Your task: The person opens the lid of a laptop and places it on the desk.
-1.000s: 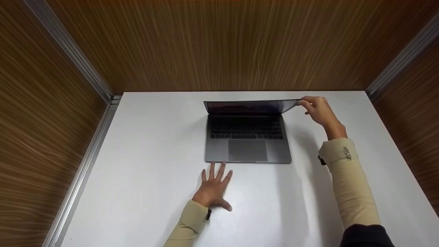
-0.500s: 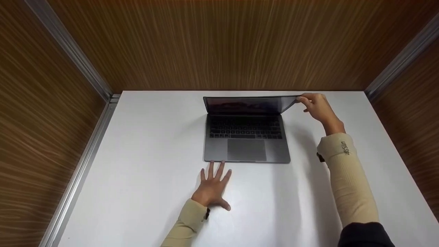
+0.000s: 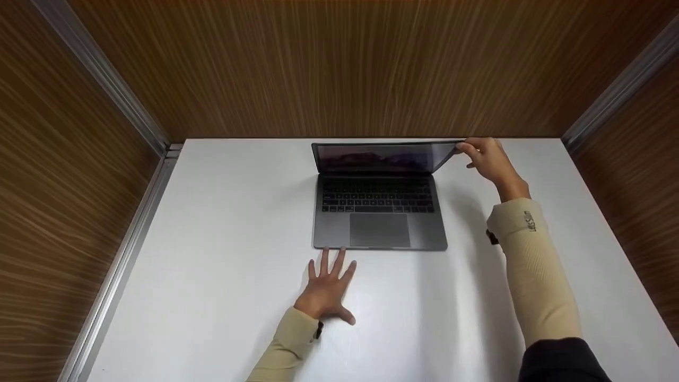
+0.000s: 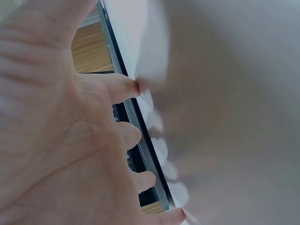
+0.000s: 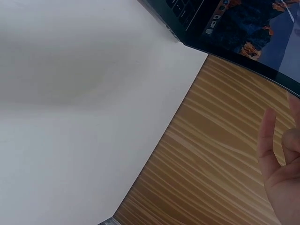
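Grey metal and a dark screen mark the laptop (image 3: pixel 379 201), which sits on the white table (image 3: pixel 223 223) a little above the centre of the head view, its lid raised partway and leaning toward the person. The right hand (image 3: pixel 488 159) is at the upper right of the laptop and pinches the top right corner of the lid between thumb and fingers. In the right wrist view, the screen (image 5: pixel 243 21) shows a coloured wallpaper at the upper right of the frame, and the fingers (image 5: pixel 269 140) appear at the right edge, only partly in view.

The left hand (image 3: pixel 329 284) lies flat on the table below the laptop's front left corner, fingers straight and spread, holding nothing. Its fingertips reach the front edge of the base. The left wrist view shows the fingers (image 4: pixel 124 86) right at that thin grey edge, with the table blurred beyond.

Both forearms wear beige sleeves (image 3: pixel 536 265). Wood-grain walls (image 3: pixel 339 69) with metal corner strips enclose the table on three sides.
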`<move>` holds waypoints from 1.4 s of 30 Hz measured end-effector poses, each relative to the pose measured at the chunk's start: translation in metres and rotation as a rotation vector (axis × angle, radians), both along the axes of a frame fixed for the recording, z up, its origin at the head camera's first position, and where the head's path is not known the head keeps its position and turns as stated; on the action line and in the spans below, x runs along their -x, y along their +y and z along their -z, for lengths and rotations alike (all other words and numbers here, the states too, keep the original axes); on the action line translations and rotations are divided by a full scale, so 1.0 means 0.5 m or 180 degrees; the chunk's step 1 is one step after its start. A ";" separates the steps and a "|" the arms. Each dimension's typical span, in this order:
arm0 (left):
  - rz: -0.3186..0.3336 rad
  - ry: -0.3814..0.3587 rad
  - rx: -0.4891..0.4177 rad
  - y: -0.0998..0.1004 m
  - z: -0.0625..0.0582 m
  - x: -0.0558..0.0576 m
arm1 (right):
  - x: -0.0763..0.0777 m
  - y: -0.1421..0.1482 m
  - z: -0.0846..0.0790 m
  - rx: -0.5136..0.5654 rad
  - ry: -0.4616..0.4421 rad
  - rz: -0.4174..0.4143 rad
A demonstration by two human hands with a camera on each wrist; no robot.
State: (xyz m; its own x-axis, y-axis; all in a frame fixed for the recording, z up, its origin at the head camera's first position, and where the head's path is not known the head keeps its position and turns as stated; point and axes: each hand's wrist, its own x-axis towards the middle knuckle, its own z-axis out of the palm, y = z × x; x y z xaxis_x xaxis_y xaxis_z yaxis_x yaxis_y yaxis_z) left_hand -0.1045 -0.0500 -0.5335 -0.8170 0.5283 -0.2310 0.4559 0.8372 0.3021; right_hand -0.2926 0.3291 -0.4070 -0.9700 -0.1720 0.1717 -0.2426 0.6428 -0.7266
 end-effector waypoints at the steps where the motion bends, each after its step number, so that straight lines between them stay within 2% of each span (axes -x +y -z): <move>1: 0.0001 -0.0011 0.0007 0.000 0.000 0.000 | 0.002 0.000 -0.001 -0.0014 -0.0022 -0.0003; 12: 0.0015 -0.0100 0.0067 0.000 -0.003 0.001 | 0.006 -0.002 -0.010 -0.0046 -0.0202 0.0133; 26: 0.0045 -0.0067 0.0085 0.001 -0.002 -0.005 | 0.004 -0.002 -0.014 0.0063 -0.0243 0.0215; 42: 0.0013 -0.0058 0.0098 -0.002 -0.004 -0.015 | 0.023 -0.011 -0.012 0.0106 -0.0190 0.0230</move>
